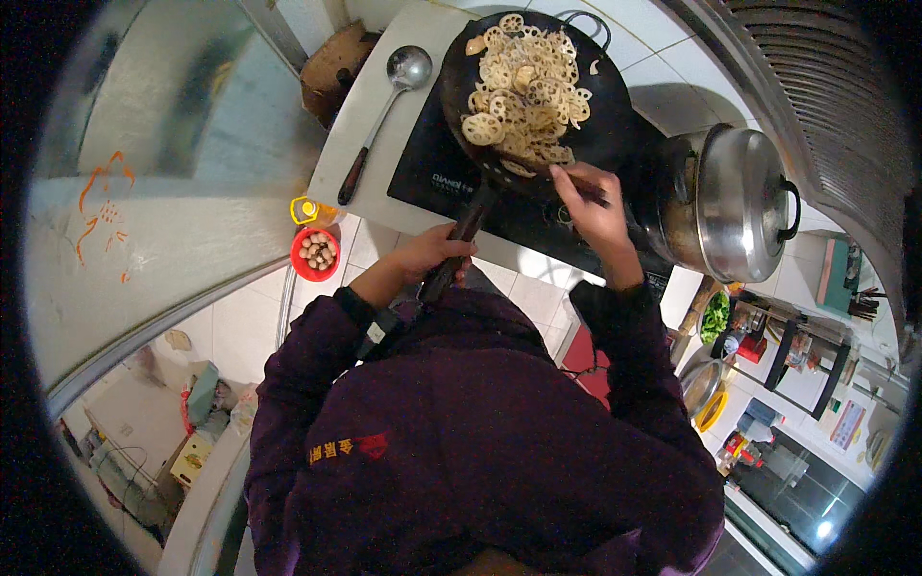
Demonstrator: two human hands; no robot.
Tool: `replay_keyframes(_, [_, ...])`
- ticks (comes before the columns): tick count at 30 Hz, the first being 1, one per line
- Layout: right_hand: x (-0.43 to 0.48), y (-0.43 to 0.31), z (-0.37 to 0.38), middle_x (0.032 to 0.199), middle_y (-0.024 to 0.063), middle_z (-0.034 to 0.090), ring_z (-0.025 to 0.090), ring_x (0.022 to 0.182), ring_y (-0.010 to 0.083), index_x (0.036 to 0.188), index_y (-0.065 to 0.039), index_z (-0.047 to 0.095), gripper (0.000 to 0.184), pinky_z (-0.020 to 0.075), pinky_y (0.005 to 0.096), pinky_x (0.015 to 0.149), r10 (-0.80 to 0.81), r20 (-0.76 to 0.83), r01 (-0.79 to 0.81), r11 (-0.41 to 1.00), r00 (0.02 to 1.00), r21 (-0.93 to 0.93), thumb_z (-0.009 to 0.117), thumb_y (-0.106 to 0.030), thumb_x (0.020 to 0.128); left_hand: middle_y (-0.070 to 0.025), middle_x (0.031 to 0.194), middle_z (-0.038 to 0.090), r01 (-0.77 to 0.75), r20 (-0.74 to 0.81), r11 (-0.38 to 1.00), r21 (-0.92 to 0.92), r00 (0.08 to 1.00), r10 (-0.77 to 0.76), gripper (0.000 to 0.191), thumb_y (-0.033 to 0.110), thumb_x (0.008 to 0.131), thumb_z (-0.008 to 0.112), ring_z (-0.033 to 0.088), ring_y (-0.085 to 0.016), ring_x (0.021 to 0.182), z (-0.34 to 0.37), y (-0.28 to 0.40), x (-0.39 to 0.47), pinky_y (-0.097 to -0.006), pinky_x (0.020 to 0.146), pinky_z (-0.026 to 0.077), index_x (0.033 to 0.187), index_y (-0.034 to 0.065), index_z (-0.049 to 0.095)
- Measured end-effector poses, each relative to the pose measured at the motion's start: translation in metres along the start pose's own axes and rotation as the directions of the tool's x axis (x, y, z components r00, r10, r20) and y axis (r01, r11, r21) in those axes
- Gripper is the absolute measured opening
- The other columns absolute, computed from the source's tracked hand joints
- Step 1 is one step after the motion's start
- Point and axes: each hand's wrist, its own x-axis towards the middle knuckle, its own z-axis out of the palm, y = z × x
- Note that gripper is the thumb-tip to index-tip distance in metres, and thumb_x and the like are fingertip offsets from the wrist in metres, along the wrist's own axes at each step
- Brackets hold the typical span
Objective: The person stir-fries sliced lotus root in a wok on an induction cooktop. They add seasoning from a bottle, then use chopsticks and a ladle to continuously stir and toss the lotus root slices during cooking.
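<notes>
My left hand (432, 255) is closed around the long dark handle (475, 209) of a black wok (612, 97). The wok stands on a black cooktop (425, 162), and sliced lotus root (529, 86) is heaped over much of its inside. My right hand (594, 205) grips a dark wooden spatula (595, 193) over the near rim of the wok. The spatula's front part lies against the nearest slices and is partly hidden by them. A few lighter pieces are mixed among the slices.
A steel ladle (409, 67) lies on the counter left of the cooktop. To the right stands a lidded steel pot (738, 205). Below the counter's left end are an oil bottle (328, 214) and a red bowl (295, 263) of roundish brown items. A range hood (814, 79) overhangs the right.
</notes>
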Motion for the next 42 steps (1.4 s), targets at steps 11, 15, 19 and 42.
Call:
replay_keyframes(11, [0.034,0.029,-0.035,0.058,0.0142,0.058,0.047,0.048,0.0127,0.072,0.006,0.060,0.029,0.0401,0.0294,0.048,-0.090,-0.539,0.005,0.988,0.838,-0.157,0.057,-0.020,0.085,-0.0102,0.085,0.058,-0.049,-0.054,0.999,0.007,0.997,0.049,0.034,0.027,0.086,0.055,0.060,-0.019,0.072,-0.010,-0.009,0.001,-0.0321,0.063,0.051,0.108,0.0019,0.047])
replay_keyframes(15, [0.050,0.048,-0.014,0.079,0.0201,0.063,0.063,0.070,0.0314,0.086,0.004,0.064,0.023,0.0473,0.0335,0.064,0.011,-0.382,-0.099,0.973,0.924,-0.211,0.057,-0.019,0.084,-0.0121,0.095,0.060,-0.089,-0.261,0.994,0.069,0.960,0.104,0.043,0.033,0.087,0.054,0.060,-0.019,0.080,-0.057,-0.012,-0.010,-0.0316,0.069,0.050,0.117,0.0023,0.048])
replay_keyframes(19, [0.019,0.062,0.001,0.070,0.0134,0.061,0.058,0.059,0.0221,0.081,0.004,0.062,0.019,0.0439,0.0297,0.056,-0.196,-0.253,0.144,0.967,0.947,-0.208,0.057,-0.014,0.084,-0.0142,0.088,0.062,0.031,-0.601,0.779,0.626,0.656,0.457,0.042,0.032,0.077,0.065,0.061,-0.026,0.079,-0.129,-0.014,-0.013,-0.0345,0.070,0.049,0.103,0.0009,0.057])
replay_keyframes(42, [-0.033,-0.128,0.252,0.096,0.0166,0.056,0.056,0.085,0.0347,0.107,-0.009,0.058,0.026,0.0468,0.0383,0.072,0.138,-0.318,-0.193,0.970,0.938,-0.147,0.055,-0.009,0.081,-0.0230,0.077,0.057,-0.039,-0.349,0.464,0.885,0.604,0.716,0.029,0.022,0.069,0.060,0.056,-0.039,0.074,-0.210,0.043,-0.097,-0.0446,0.066,0.044,0.082,-0.0022,0.051])
